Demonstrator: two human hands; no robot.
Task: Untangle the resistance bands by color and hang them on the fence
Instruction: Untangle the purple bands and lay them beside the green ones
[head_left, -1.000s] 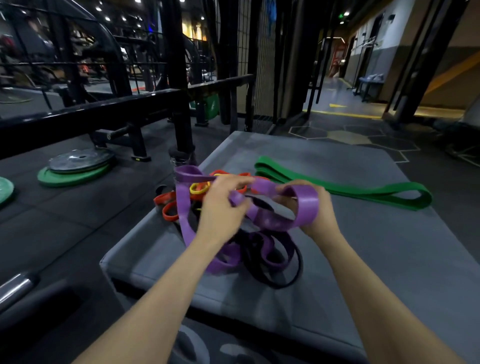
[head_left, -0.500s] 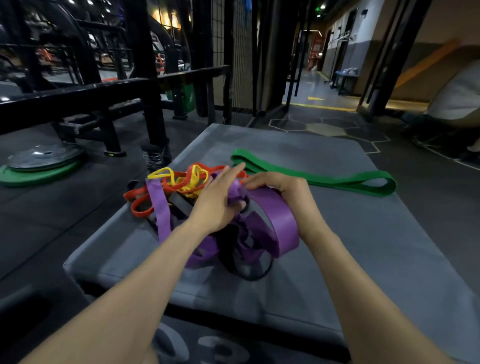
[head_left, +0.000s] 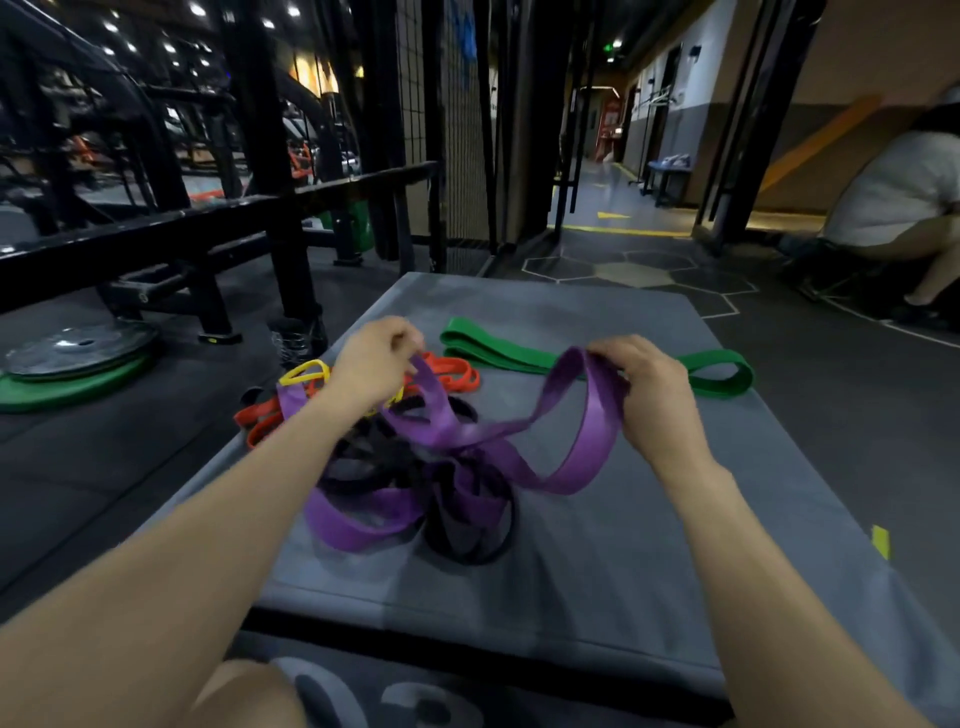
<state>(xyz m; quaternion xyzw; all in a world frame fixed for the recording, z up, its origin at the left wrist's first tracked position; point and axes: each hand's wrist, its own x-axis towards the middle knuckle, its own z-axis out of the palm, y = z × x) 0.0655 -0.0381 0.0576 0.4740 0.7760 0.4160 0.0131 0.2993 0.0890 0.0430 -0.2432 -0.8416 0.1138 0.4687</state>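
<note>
Where black bands (head_left: 374, 457) cross it, the purple band (head_left: 587, 441) lies half hidden.

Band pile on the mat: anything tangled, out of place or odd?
Yes. The purple band, held by the left hand and right hand, twists and runs into a knot with the black bands. The green band lies apart, free of the tangle.

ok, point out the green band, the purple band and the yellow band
green band (head_left: 519, 358), head view, middle of its flat strap
purple band (head_left: 592, 431), head view, raised loop under right hand
yellow band (head_left: 306, 370), head view, visible loop
</note>
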